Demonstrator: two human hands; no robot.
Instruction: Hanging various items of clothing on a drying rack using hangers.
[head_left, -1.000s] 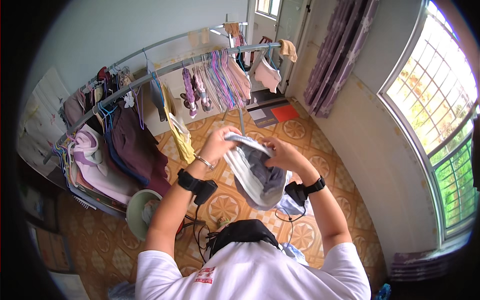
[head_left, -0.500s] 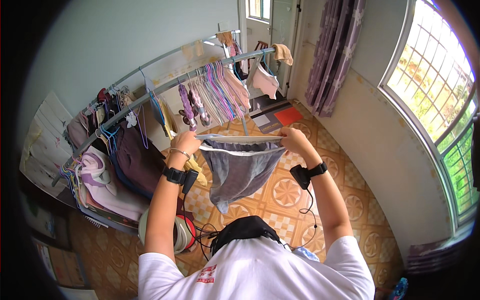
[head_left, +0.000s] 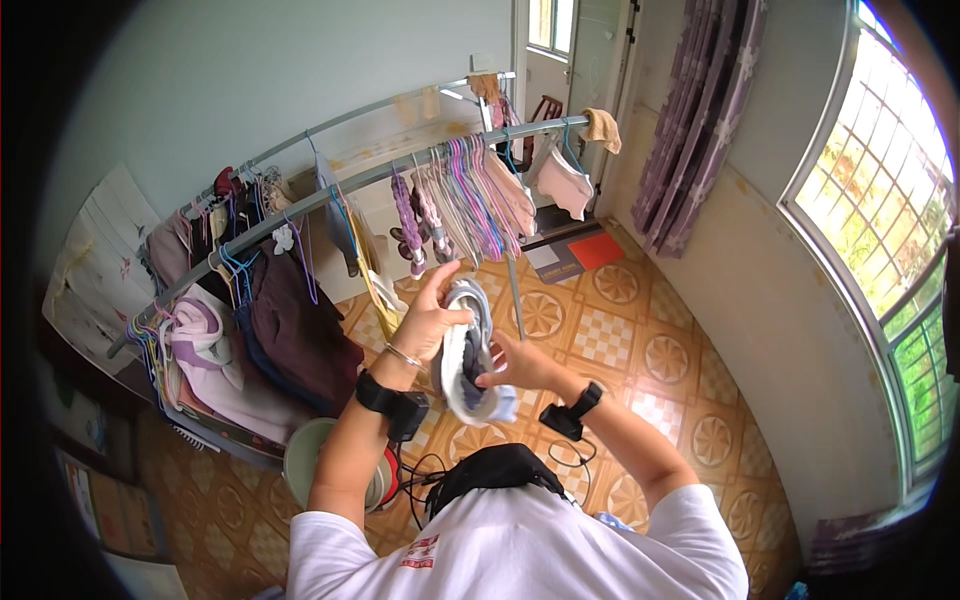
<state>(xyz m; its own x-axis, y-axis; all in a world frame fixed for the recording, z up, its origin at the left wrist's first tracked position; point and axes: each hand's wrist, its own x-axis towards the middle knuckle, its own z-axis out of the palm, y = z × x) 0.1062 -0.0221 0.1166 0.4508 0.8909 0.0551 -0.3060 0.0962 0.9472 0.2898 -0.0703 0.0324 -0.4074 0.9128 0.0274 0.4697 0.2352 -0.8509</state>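
Grey-blue underpants [head_left: 455, 372] with a whitish elastic waistband are bunched into an upright loop in front of my chest, slightly blurred. My left hand [head_left: 428, 326] is closed on the upper left side of the band, its thumb across the cloth and a finger pointing up. On the other side, my right hand [head_left: 528, 364] has its thumb and fingers around the right edge of the loop. Part of its grip is hidden by the fabric. A dark inner fold shows in the middle of the loop.
A metal clothes rack [head_left: 345, 183] runs beyond my hands, carrying several empty hangers [head_left: 470, 195], dark trousers [head_left: 300, 310] and a pale pink garment [head_left: 195, 335]. A pale bucket [head_left: 305, 450] stands by my left arm. A barred window [head_left: 870, 150] and purple curtain [head_left: 690, 130] are at right.
The underpants were stretched wide between both hands, hanging down; now they are gathered into a bunched loop. My hands have come close together, the right one moving left and down.
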